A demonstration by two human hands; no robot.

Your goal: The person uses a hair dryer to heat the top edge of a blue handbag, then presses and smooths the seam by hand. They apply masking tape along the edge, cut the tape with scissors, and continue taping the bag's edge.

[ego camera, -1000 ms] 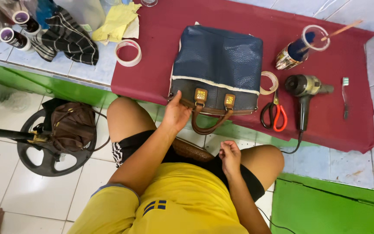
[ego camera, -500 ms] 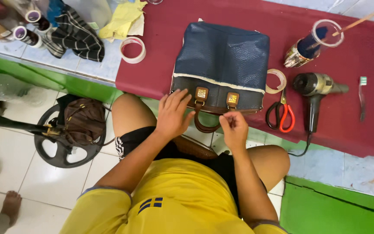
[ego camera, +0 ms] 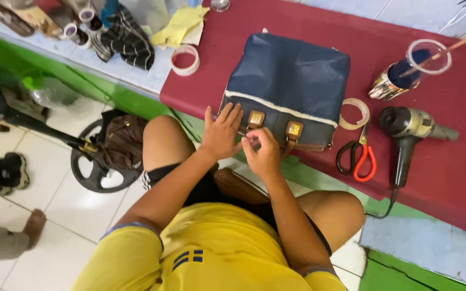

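Your left hand (ego camera: 221,134) lies flat on the near edge of the navy handbag (ego camera: 289,81), fingers spread and pressing down, it seems to keep the bag from sliding. Your right hand (ego camera: 262,153) works just beside it, fingers pinched together on something small at the brown trim by the left gold buckle (ego camera: 255,118); what they grip is too small to tell. The handbag lies on its side at the near edge of the bench, on the maroon cloth (ego camera: 438,178), with its buckles and handle turned toward you so they sit within easy reach.

Your tools lie to the right of the bag: a tape ring (ego camera: 354,113) touching it, red-handled scissors (ego camera: 358,159) just below the ring, then a hair dryer (ego camera: 408,129) with its cord hanging off the edge. Farther back, a clear cup (ego camera: 428,56) sits on top of a shiny tin, with a thin stick standing in it; its contents cannot be made out. Another tape roll (ego camera: 185,59) lies to the bag's left.
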